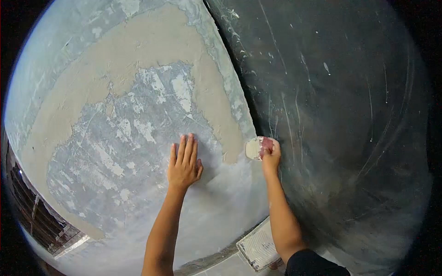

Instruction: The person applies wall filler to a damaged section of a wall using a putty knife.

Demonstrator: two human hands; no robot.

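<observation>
My left hand [184, 161] lies flat with its fingers spread on the grey, patchy surface of a large curved panel [138, 115]. A broad band of beige filler [124, 46] arches over that patch and runs down its right side. In my right hand [271, 158] is a small scraper [258, 148] with a pinkish-red part at the fingers and a whitish, coated face. It is at the panel's right edge, just right of the filler's lower end.
A dark, scratched panel [345, 115] fills the right side, past a black gap. Below my right forearm sits a whitish ridged tray [258, 246]. Dark slats [34, 207] show through an opening at the lower left.
</observation>
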